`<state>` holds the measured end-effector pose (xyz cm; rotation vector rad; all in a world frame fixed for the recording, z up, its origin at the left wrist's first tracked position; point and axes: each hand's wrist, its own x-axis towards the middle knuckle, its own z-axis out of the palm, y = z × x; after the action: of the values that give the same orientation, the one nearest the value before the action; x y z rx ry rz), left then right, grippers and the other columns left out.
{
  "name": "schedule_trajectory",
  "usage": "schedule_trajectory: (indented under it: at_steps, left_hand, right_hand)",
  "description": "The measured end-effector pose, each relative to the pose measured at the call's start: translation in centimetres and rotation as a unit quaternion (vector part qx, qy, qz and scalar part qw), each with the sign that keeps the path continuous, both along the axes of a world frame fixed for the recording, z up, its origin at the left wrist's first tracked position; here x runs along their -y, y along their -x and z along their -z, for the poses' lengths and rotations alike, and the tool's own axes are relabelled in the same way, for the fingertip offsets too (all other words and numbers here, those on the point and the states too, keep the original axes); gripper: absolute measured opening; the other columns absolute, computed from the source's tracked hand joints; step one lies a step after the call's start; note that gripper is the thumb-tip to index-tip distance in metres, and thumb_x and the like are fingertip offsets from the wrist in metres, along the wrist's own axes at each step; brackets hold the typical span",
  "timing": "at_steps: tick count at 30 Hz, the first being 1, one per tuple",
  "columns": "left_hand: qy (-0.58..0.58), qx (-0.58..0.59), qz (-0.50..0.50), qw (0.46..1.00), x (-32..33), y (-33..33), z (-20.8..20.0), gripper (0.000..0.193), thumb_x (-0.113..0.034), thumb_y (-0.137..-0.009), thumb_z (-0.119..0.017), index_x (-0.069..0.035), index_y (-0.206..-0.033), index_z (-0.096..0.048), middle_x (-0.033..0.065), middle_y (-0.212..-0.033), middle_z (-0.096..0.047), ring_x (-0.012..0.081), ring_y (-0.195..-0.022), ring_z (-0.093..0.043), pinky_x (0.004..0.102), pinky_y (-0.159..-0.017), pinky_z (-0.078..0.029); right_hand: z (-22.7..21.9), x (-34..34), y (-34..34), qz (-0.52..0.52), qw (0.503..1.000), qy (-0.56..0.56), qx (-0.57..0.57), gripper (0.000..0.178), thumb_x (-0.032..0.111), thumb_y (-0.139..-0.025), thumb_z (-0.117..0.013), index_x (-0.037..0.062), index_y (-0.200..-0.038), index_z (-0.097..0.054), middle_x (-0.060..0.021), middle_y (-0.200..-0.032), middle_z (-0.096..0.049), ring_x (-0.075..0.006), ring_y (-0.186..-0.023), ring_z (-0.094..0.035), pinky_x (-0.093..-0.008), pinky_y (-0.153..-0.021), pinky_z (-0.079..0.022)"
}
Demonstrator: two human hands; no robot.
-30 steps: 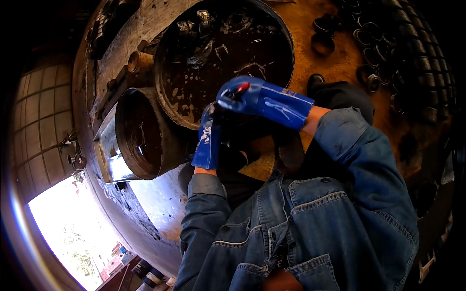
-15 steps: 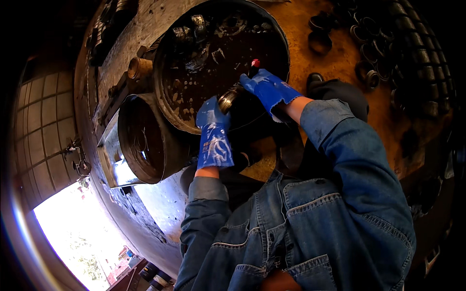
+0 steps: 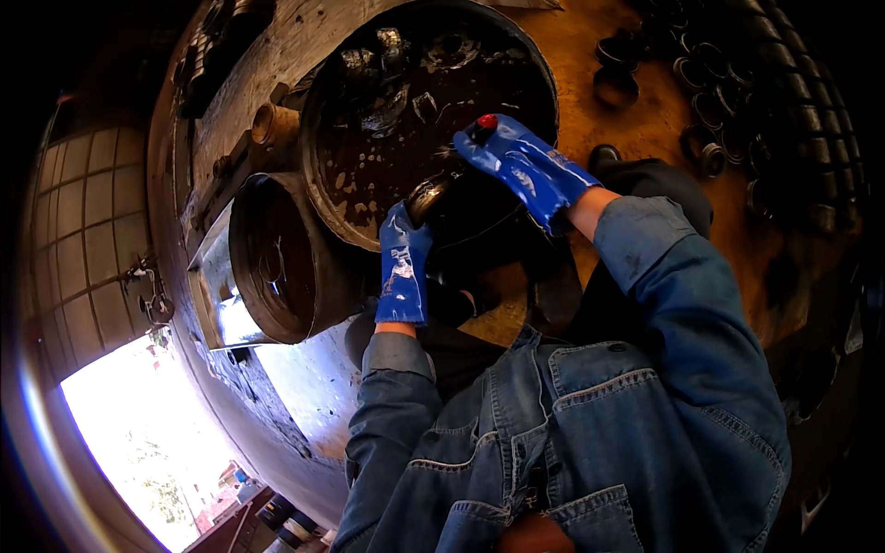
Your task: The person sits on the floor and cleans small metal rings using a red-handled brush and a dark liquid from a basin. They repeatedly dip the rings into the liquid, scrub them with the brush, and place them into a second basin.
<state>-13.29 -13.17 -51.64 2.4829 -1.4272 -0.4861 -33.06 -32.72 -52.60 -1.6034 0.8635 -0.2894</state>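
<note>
Both my hands wear blue rubber gloves. My left hand point(image 3: 404, 260) is closed on a shiny, rounded metal ring point(image 3: 427, 196), held at the near edge of a big round tub point(image 3: 343, 230) of dark liquid. In my right hand point(image 3: 521, 168), to the right of the ring and a little farther away, is a dark tool with a red end point(image 3: 487, 121). The red end sticks up past the fingers; the tool's other end is hidden. Shadow covers part of the ring, and whether the tool touches it I cannot tell.
Left of the tub lies a second, smaller drum point(image 3: 272, 258) with its mouth showing. Metal parts point(image 3: 364, 69) sit at the tub's far left. Several loose rings point(image 3: 616, 85) lie on the brown floor at right, beside rows of stacked rings point(image 3: 816, 120).
My right hand has turned and shifted slightly, so more of the glove's cuff shows. The left hand with the ring has dropped a little toward me. The whole view has shifted slightly.
</note>
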Motion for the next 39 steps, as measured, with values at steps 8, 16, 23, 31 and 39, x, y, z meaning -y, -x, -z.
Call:
schedule_trajectory:
  at_steps: [8, 16, 23, 31, 39]
  left_hand:
    - [0.091, -0.176, -0.032, 0.980, -1.8, -0.4, 1.7, 0.037, -0.014, -0.091, -0.072, 0.000, -0.125, -0.066, 0.0202, -0.121, -0.072, 0.0341, -0.114, -0.069, 0.0394, -0.097, -0.056]
    - [-0.003, -0.023, -0.004, 1.000, 0.9, 2.0, -1.2, 0.052, -0.018, -0.081, -0.079, -0.003, -0.129, -0.065, 0.0208, -0.124, -0.070, 0.0354, -0.119, -0.066, 0.0402, -0.105, -0.053]
    - [-0.028, -0.083, -0.031, 0.996, -0.8, -1.1, 2.3, 0.049, -0.022, -0.084, -0.079, -0.003, -0.127, -0.066, 0.0203, -0.123, -0.070, 0.0365, -0.118, -0.066, 0.0416, -0.105, -0.052]
    - [-0.024, -0.038, -0.023, 0.999, 0.3, 1.0, -1.0, 0.047, -0.022, -0.086, -0.074, -0.003, -0.128, -0.066, 0.0198, -0.126, -0.069, 0.0352, -0.119, -0.066, 0.0407, -0.104, -0.052]
    - [-0.019, -0.010, -0.024, 0.999, 0.2, 0.5, 0.2, 0.046, -0.025, -0.086, -0.075, -0.005, -0.126, -0.067, 0.0189, -0.125, -0.070, 0.0350, -0.118, -0.067, 0.0413, -0.102, -0.053]
  right_hand:
    - [-5.9, -6.1, -1.3, -0.205, 0.953, 0.219, -0.040, 0.038, 0.031, -0.098, -0.071, 0.0111, -0.129, -0.067, -0.0126, -0.120, -0.072, -0.0253, -0.110, -0.071, -0.0433, -0.102, -0.057]
    - [-0.5, -1.6, 0.8, -0.008, 1.000, -0.012, 0.013, 0.027, 0.030, -0.100, -0.067, 0.0077, -0.114, -0.073, -0.0115, -0.112, -0.074, -0.0224, -0.102, -0.072, -0.0363, -0.092, -0.060]
    - [-6.4, -5.4, -2.0, -0.203, 0.960, 0.186, -0.049, 0.039, 0.029, -0.091, -0.079, 0.0135, -0.125, -0.070, -0.0115, -0.119, -0.073, -0.0226, -0.106, -0.073, -0.0380, -0.093, -0.062]
    - [-1.5, -2.5, 0.1, 0.035, 0.986, -0.017, -0.162, 0.044, 0.045, -0.096, -0.065, 0.0050, -0.110, -0.074, -0.0195, -0.104, -0.075, -0.0344, -0.100, -0.072, -0.0412, -0.091, -0.058]
    - [-3.3, -2.0, 0.1, 0.019, 0.980, 0.038, -0.194, 0.048, 0.052, -0.095, -0.065, 0.0069, -0.109, -0.074, -0.0167, -0.107, -0.075, -0.0290, -0.103, -0.073, -0.0376, -0.092, -0.058]
